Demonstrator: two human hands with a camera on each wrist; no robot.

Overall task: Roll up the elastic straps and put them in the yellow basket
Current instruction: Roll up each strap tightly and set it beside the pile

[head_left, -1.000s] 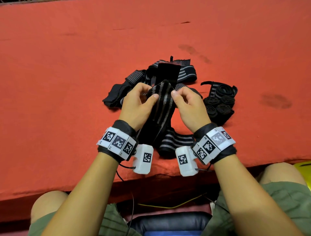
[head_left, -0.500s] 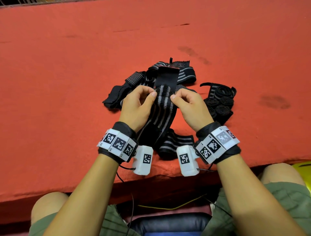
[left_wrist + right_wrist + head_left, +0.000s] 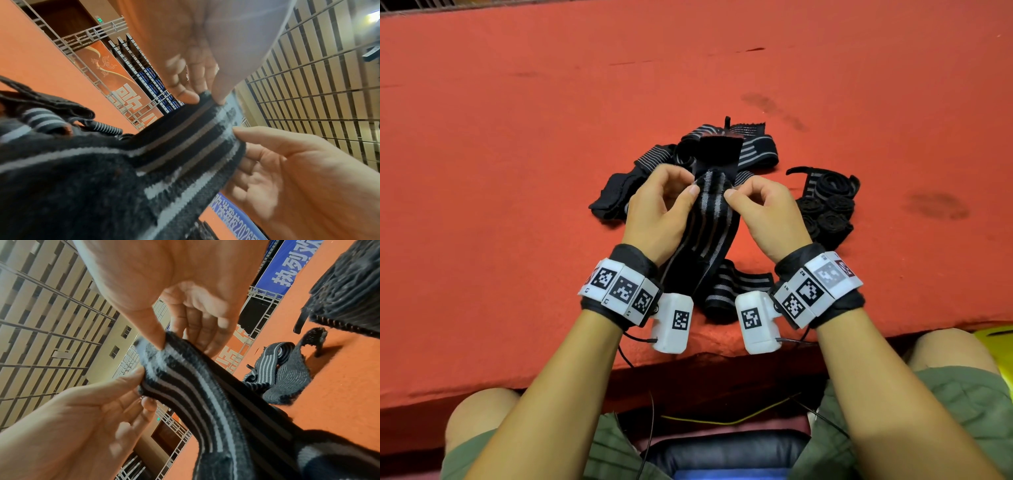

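While the elastic strap (image 3: 714, 209) was held up over the red table (image 3: 517, 171), both hands pinched its folded top edge: left hand (image 3: 657, 212) w/ thumb & curled fingers on the left side, right hand (image 3: 767, 212) likewise on the right. The strap's lower part hung down btwn the wrists to the table near its front edge. Loose pile of unrolled straps (image 3: 722, 147) lay just behind the hands. Rolled straps (image 3: 825, 209) sat clustered to the right of them. Only a sliver of the yellow basket (image 3: 996, 346) showed, bottom right, below table edge.
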